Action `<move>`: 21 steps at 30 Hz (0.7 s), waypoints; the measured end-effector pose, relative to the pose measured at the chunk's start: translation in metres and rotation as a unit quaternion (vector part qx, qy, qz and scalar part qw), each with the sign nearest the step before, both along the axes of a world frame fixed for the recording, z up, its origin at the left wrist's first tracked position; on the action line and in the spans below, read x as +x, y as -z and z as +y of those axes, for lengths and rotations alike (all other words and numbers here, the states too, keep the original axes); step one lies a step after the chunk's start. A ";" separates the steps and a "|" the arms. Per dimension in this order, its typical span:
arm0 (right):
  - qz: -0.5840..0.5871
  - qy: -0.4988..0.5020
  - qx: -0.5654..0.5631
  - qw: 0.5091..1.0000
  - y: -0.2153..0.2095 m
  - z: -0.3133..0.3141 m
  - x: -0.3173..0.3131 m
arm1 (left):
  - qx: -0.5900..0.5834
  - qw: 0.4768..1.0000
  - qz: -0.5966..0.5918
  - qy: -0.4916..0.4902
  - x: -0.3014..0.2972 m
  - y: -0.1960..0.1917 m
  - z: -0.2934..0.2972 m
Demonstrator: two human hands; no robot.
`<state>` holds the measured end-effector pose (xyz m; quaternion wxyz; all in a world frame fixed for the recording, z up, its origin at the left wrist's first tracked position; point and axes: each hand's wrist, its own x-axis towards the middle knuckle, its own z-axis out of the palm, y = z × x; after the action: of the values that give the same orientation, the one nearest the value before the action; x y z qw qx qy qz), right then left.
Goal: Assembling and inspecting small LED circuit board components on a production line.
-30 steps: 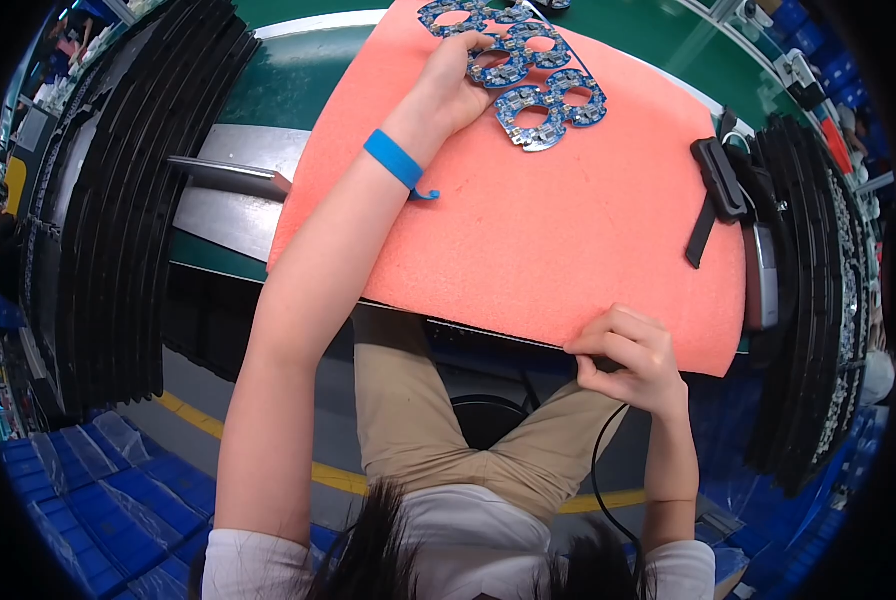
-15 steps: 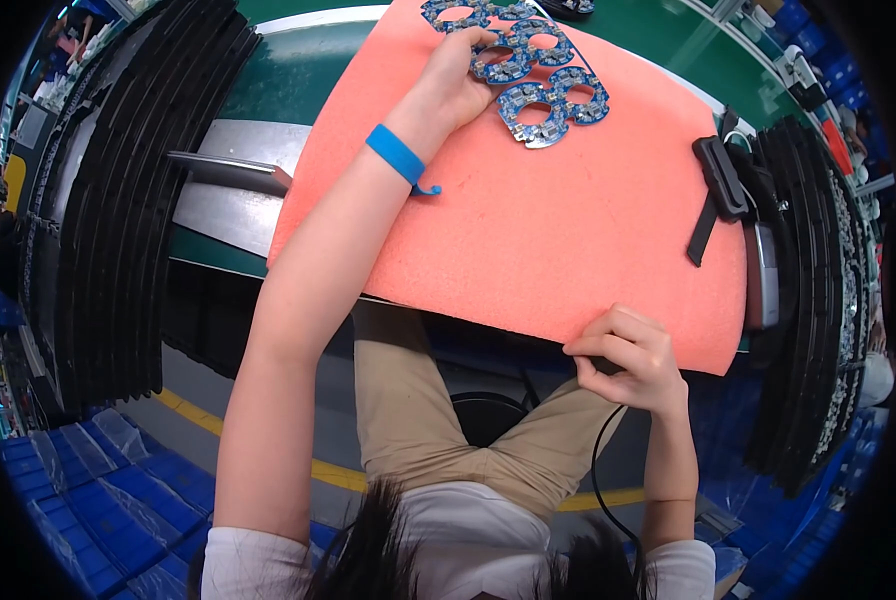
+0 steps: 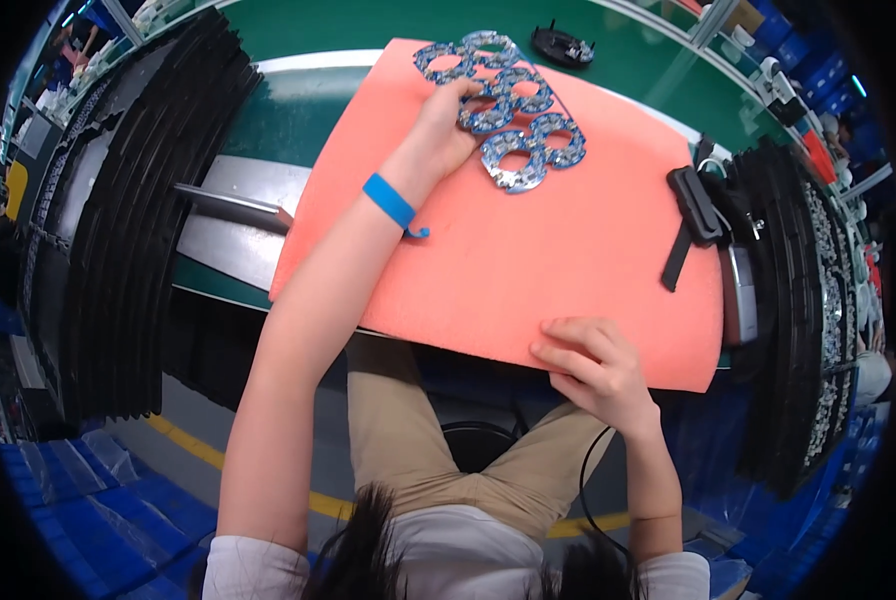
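Observation:
At the far part of the pink foam mat [image 3: 448, 260], my left hand [image 3: 446, 128] grips the left edge of a circuit board panel [image 3: 524, 150]. The panel is blue and made of several joined rings with small components on them. A blue band [image 3: 389, 200] circles my left wrist. My right hand [image 3: 600, 368] rests at the mat's near edge with its fingers partly spread and nothing visible in them. A thin dark cable hangs below that wrist.
Stacks of black trays rise at the left [image 3: 118, 230] and right [image 3: 783, 320]. A black strap-like device [image 3: 695, 205] lies on the mat's right side. A round black part [image 3: 562, 46] sits on the green table [image 3: 408, 22] beyond. A metal plate [image 3: 233, 205] juts out at left.
My view has tilted, so the mat and panel appear lower. My right hand's fingers have loosened from a pinch and moved onto the mat's edge. My left hand keeps its hold.

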<state>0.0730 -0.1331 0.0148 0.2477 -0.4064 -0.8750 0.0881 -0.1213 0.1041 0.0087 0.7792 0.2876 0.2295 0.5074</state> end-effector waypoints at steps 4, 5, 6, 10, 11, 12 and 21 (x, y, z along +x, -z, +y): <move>0.057 -0.030 0.005 0.998 0.004 0.003 0.000 | 0.003 1.000 0.010 -0.007 -0.007 0.001 -0.002; 0.065 -0.037 -0.003 0.997 0.003 0.002 0.002 | -0.003 1.000 0.022 -0.005 -0.006 0.001 -0.004; 0.073 -0.045 -0.011 0.996 0.002 0.002 0.003 | -0.010 0.999 0.035 -0.004 -0.006 0.000 -0.005; 0.058 -0.061 0.023 0.996 -0.002 0.002 0.008 | -0.003 0.997 0.068 0.044 -0.002 -0.013 -0.022; 0.048 -0.072 0.019 0.996 -0.004 0.002 0.008 | -0.014 0.995 0.093 0.034 -0.003 -0.017 -0.025; 0.036 -0.082 0.015 0.996 -0.005 0.002 0.007 | 0.002 0.996 0.045 0.071 -0.004 -0.012 -0.021; 0.012 -0.035 0.048 0.998 -0.080 0.079 -0.008 | 0.022 0.966 0.230 0.117 -0.015 -0.029 -0.036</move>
<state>0.0653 -0.0540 0.0945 0.2741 -0.3624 -0.8888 0.0591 -0.1361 0.0682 0.0382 0.7527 0.4385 0.3564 0.3379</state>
